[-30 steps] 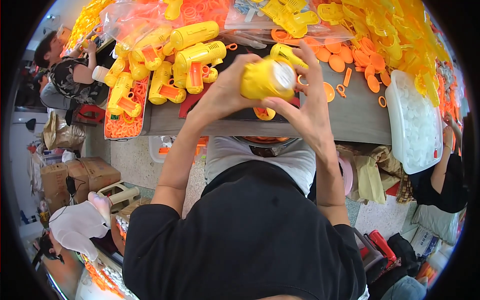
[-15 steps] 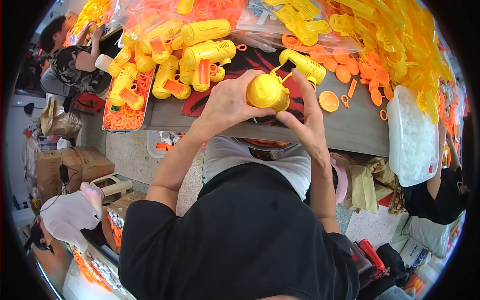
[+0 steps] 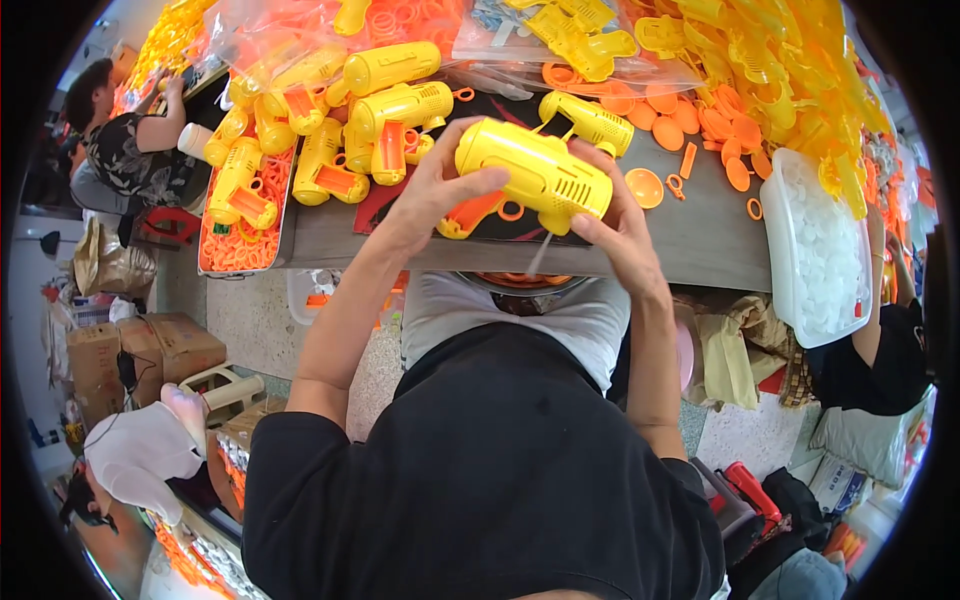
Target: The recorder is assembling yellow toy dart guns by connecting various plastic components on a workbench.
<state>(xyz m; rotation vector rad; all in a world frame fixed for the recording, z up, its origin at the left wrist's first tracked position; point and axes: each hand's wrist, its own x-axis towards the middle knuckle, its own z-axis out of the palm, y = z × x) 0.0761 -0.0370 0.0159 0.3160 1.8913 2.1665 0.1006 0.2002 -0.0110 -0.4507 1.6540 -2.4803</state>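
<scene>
Both hands hold a yellow plastic toy gun (image 3: 530, 172) sideways above the table's front edge. Its rounded end points left, and an orange piece with a small ring shows at its handle. My left hand (image 3: 428, 200) is closed round the rounded end, thumb on top. At the slotted end, my right hand (image 3: 622, 232) grips with thumb in front and fingers behind. A blurred whitish streak (image 3: 539, 256) shows just below the toy gun; I cannot make out what it is. Another yellow gun body (image 3: 588, 122) lies on the dark red-and-black mat (image 3: 480, 112) behind.
Several finished-looking toy guns (image 3: 400, 105) are heaped at left, some over a tray of orange rings (image 3: 232, 252). Orange discs (image 3: 668, 133) and an orange cup (image 3: 643, 188) lie at right. A white tub of translucent parts (image 3: 778, 290) overhangs the right edge, beside piled yellow shells (image 3: 760, 60).
The toy gun has turned from end-on to sideways, its slotted side now showing. My hands have moved slightly apart along it, and the whitish streak has appeared below.
</scene>
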